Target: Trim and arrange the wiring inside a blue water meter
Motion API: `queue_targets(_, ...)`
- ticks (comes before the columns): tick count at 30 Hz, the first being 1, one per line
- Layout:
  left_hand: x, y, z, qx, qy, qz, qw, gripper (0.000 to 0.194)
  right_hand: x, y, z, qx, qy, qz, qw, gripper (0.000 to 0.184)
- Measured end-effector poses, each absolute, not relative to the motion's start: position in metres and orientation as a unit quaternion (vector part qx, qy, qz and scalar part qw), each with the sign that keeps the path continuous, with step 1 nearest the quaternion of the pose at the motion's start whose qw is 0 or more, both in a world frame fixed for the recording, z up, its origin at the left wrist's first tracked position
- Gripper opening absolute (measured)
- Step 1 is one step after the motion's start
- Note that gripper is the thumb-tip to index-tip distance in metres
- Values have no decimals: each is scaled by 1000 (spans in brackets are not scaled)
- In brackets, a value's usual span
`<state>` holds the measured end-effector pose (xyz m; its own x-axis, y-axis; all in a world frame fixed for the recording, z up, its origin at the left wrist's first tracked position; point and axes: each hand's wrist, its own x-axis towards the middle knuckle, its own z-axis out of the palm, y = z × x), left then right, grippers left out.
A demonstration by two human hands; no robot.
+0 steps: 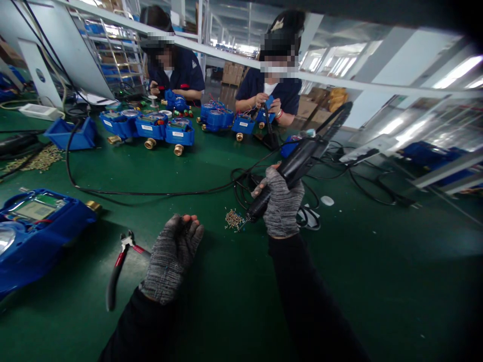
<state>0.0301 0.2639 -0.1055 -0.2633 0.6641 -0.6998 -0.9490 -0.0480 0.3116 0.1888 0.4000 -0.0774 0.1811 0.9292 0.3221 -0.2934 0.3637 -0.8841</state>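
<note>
My right hand [282, 203], in a grey knit glove, is wrapped round a black electric screwdriver [298, 163]. Its tip points down at a small pile of screws [233, 219] on the green table. My left hand [172, 256], also gloved, rests on the table with its fingertips bunched together; whether anything is pinched in them I cannot make out. Red-handled pliers [118, 264] lie just left of it. A blue water meter [35, 226] with an open top sits at the far left edge.
Black cables [151, 192] loop across the table's middle. Several blue meters [158, 128] with brass fittings stand in rows at the back, beside a blue bin [71, 134] and loose brass parts [39, 160]. Two people in dark blue sit opposite, handling meters.
</note>
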Motion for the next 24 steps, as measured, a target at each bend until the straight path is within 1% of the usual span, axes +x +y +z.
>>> queue_targets(6, 30, 265, -107, -180, 384, 698, 578, 28, 189, 400, -78, -346, -452, 443, 693, 40)
queue_targets(10, 35, 265, -111, -160, 387, 682, 600, 28, 192, 398, -70, -335, -453, 443, 698, 36)
queue_targets(12, 40, 263, -116, -127, 382, 670, 623, 22, 194, 395, -63, -328, -443, 448, 703, 36)
queue_targets(16, 52, 257, -125, -35, 352, 649, 674, 6, 199, 384, -45, -301, -395, 511, 702, 49)
queue_targets(18, 58, 256, -128, -10, 348, 624, 699, 8, 198, 378, -38, -285, -382, 547, 688, 54)
queue_targets(24, 67, 257, -129, 9, 327, 533, 780, 21, 187, 364, -33, -234, -381, 603, 661, 53)
